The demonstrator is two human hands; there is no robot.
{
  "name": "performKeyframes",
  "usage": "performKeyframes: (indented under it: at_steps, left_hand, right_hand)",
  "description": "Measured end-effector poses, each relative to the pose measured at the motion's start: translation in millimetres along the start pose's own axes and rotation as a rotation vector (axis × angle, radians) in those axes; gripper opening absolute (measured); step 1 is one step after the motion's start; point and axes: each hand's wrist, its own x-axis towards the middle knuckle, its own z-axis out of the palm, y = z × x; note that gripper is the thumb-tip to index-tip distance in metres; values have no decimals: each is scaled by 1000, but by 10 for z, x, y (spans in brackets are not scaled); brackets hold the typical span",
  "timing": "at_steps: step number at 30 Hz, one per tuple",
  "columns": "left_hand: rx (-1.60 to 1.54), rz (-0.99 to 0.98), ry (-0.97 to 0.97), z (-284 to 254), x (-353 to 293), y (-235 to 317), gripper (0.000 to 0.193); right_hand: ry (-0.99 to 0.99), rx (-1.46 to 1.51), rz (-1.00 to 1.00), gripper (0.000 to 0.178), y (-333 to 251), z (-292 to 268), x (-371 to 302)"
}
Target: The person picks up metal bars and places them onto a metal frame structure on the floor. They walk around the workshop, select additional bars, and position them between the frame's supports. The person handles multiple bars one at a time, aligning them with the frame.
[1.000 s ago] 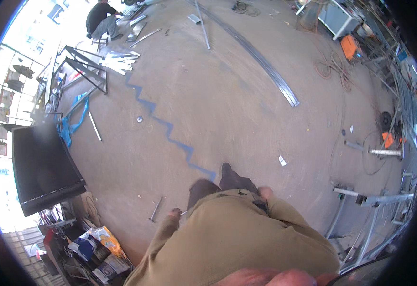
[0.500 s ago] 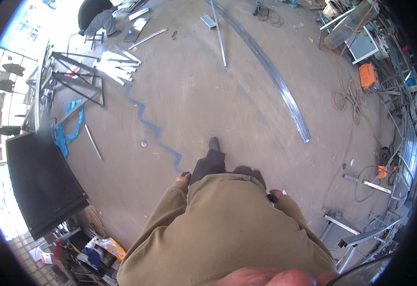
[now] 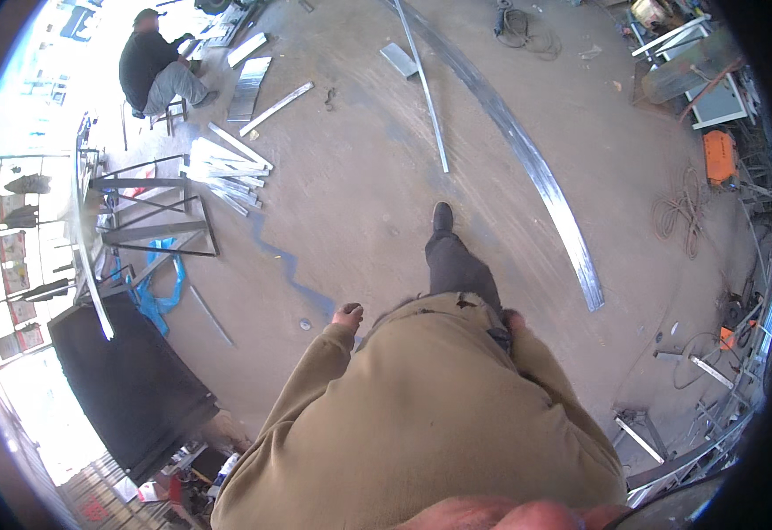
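Note:
My left hand (image 3: 348,315) hangs out from my left side above the floor. Its fingers are curled in, and whatever they may hold is hidden. Against my right hip is my right hand (image 3: 514,320), mostly covered by the sleeve and body, so its fingers do not show. A small dark item (image 3: 498,337) sits beside it at the hip; I cannot tell whether the hand holds it. One dark shoe (image 3: 442,217) is stretched forward on the concrete floor. Long bundled metal profiles (image 3: 541,172) lie ahead to the right, with a thin metal bar (image 3: 423,84) nearby.
At the far left a person (image 3: 158,66) sits on a low stool by metal pieces. Metal frames (image 3: 152,208), cut strips (image 3: 223,172) and a black panel (image 3: 130,380) stand or lie to the left. An orange machine (image 3: 720,159) and coiled cables (image 3: 682,212) are on the right.
My view has shifted forward, and a different foot now shows ahead. My left hand has swung outward from the thigh. My right hand has drawn in against the hip.

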Motion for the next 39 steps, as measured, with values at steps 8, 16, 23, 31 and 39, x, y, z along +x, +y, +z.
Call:
performKeyframes:
  at_steps: [8,16,23,31,39]
  left_hand:
    - [195,113,69,-436,617,2398,53]
    - [550,241,100,-898,2071,4573,47]
    - [616,341,-163,-1632,2874,5949,54]
    - [723,230,-191,-1596,3233,6792,63]
    - [753,164,-85,-1179,4359,7386,80]
  right_hand:
    - [117,601,186,21,-2975,-922,1740]
    - [148,542,343,27,-4623,-828,2880]
    - [424,-121,133,31,-5765,-902,3352]
    - [267,16,110,46,-7885,-1154,4333]
    - [-62,-293,73,89,-8364,-556,6673]
